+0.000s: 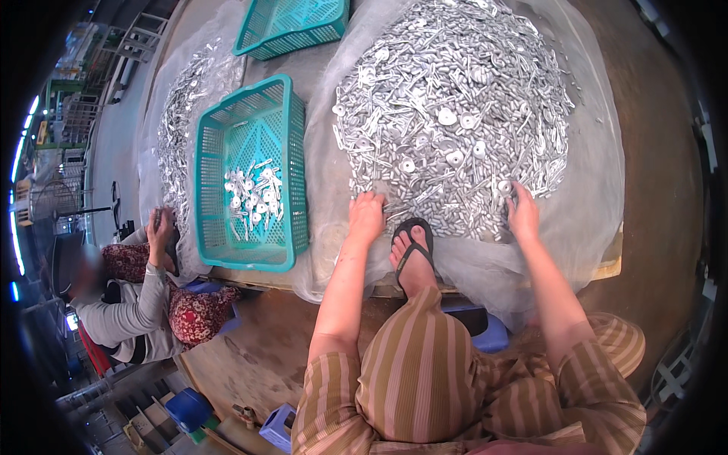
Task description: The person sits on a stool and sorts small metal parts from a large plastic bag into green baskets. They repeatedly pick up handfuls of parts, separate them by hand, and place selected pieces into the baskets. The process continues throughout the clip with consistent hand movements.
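A broad heap of small silvery metal parts [447, 98], mostly short cylinders, thin prongs and a few round discs, is spread over a translucent plastic sheet [584, 152]. At the heap's near left edge rests my left hand [366, 218], fingers slightly bent and nothing visible in them. My right hand [523, 212] touches the near right edge, thumb and fingers apart beside a small metal disc [506, 186]. Between my hands, my sandalled foot [413, 250] stands on the sheet. Left of the heap, a teal plastic basket [296, 174] holds some pronged and disc-shaped parts.
Another teal basket [292, 38] stands at the far side. Beyond the near basket, a second strip of metal parts [176, 114] lies on plastic. A co-worker [129, 311] sits there at left, hands raised near that strip. A blue stool [493, 334] shows below the platform edge.
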A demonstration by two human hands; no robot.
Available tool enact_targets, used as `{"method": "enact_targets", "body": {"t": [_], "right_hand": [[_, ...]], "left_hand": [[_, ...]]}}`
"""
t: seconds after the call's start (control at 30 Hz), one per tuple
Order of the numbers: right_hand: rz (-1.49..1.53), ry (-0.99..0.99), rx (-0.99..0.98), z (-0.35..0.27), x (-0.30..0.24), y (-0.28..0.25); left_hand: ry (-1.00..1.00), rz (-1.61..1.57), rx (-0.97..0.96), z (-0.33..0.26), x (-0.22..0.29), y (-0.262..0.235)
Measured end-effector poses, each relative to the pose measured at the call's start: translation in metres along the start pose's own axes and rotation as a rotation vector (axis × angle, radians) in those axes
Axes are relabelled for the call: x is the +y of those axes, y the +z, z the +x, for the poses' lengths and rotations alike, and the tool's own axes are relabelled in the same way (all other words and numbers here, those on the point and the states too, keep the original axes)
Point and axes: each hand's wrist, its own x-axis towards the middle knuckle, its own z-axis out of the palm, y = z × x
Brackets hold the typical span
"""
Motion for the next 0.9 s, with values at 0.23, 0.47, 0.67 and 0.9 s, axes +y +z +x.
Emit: {"method": "enact_targets", "body": {"t": [0.23, 0.47, 0.67, 0.9], "right_hand": [[0.157, 0.06, -0.073, 0.001, 0.002, -0.004], [1.291, 0.674, -0.25, 0.008, -0.005, -0.026], [1.339, 0.684, -0.233, 0.01, 0.007, -0.05], [0.387, 0.458, 0.077, 0.001, 0.045, -0.018]], "left_hand": [[-0.296, -0.495, -0.009, -0.004, -0.019, -0.025], [0.101, -0.103, 0.008, 0.005, 0.002, 0.002], [-0.064, -0.209, -0.105, 0.007, -0.001, 0.006], [0.095, -0.053, -0.116, -0.003, 0.008, 0.007]]}}
